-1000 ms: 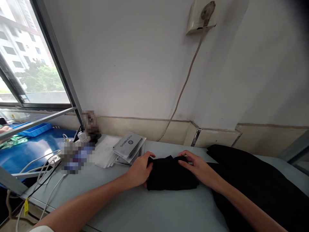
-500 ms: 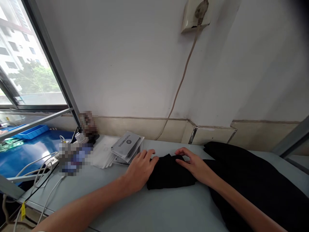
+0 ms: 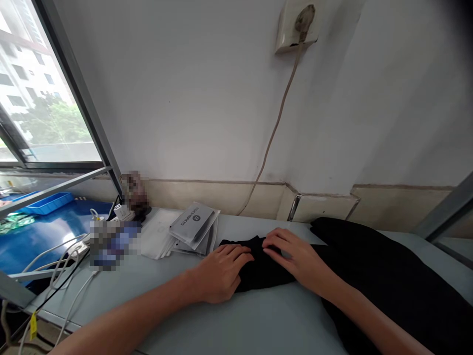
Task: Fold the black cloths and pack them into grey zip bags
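Observation:
A small piece of black cloth [image 3: 260,271] lies on the grey tabletop [image 3: 281,320] between my hands. My left hand [image 3: 221,271] rests on its left part, back of the hand up, fingers bent and close together over the fabric; whether they grip it is hidden. My right hand [image 3: 293,254] is at the cloth's upper right, thumb and forefinger curved with a gap between them, fingertips at the fabric. A larger black cloth [image 3: 391,281] spreads under and beyond my right forearm.
Grey printed packets [image 3: 194,224] and white translucent bags [image 3: 158,234] lie left of the cloth. White cables and a power strip [image 3: 79,246] are further left. A corded plug [image 3: 305,19] sits in the wall socket above.
My left hand has moved right and further over the small cloth, and black fabric now shows beyond its fingers. My right hand has shifted slightly left, its fingers more curled.

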Demonstrator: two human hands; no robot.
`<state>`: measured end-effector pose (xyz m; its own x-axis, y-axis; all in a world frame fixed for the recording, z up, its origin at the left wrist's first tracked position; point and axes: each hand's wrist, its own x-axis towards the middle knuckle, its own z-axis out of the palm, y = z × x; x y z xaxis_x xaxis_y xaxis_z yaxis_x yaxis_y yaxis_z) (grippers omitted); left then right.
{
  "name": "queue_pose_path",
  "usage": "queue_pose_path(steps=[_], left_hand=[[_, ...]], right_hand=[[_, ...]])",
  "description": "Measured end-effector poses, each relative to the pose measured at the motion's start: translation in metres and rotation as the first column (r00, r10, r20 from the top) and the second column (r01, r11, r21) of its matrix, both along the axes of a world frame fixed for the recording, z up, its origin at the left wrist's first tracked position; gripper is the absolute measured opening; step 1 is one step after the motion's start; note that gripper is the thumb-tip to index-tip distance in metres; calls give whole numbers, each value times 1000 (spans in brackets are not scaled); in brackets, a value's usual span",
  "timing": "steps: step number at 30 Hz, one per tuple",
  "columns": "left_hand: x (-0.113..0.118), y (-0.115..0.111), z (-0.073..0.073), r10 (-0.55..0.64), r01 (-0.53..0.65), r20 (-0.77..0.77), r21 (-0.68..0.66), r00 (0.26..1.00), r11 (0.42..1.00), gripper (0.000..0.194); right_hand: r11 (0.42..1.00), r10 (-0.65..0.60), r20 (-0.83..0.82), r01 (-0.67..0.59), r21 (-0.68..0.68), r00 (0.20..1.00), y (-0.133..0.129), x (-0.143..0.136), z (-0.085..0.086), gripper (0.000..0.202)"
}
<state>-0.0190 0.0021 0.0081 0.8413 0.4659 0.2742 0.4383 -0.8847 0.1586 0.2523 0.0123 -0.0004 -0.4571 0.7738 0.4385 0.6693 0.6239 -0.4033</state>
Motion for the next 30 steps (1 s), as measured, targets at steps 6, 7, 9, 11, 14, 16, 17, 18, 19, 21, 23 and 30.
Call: queue_pose_path(steps=[6,7,9,11,14,16,17,18,19,21,23,30], left_hand=[[-1,-2,-2,65,-65,-45,3,997,998,44],[0,-3,-2,75,-75,-48,4,996,997,42],[1,-5,-3,88,-88,-51,5,995,996,41],[2,-7,-4,96,-95,-53,8,994,995,45],[2,-6,-8,94,-92,-63,25,994,995,50],[1,-3,-10,93,-89,-71,50,993,995,50],[1,-1,-11,93,-88,-75,64,993,994,49],[1,1,-12,92,-86,-80,76,993,993,47],[0,2,-12,90,-83,-85,86,992,993,47],[0,5,-12,88,-78,-92,103,992,992,49],[0,5,-12,91,-79,-97,122,991,989,54],[2,6,-7,130,-90,-132,275,983,957,35]], right_hand=[[967,90,55,-74,-246,994,-3,-2,-3,26],[964,82,53,-66,-258,995,-2,-1,-5,28],[964,71,54,-55,-260,996,-1,1,-6,31],[969,60,72,-41,-242,996,1,2,-8,31],[984,25,126,-2,-176,992,5,5,-10,28],[994,-15,164,33,-107,986,6,6,-10,26],[996,-26,177,41,-80,984,5,7,-10,27],[997,-28,184,42,-70,982,5,7,-10,30],[996,-22,186,37,-79,982,4,7,-9,33],[989,5,185,23,-148,983,0,6,-8,37],[970,34,197,16,-244,980,-3,5,-7,52],[946,68,293,32,-322,954,-4,0,-4,92]])
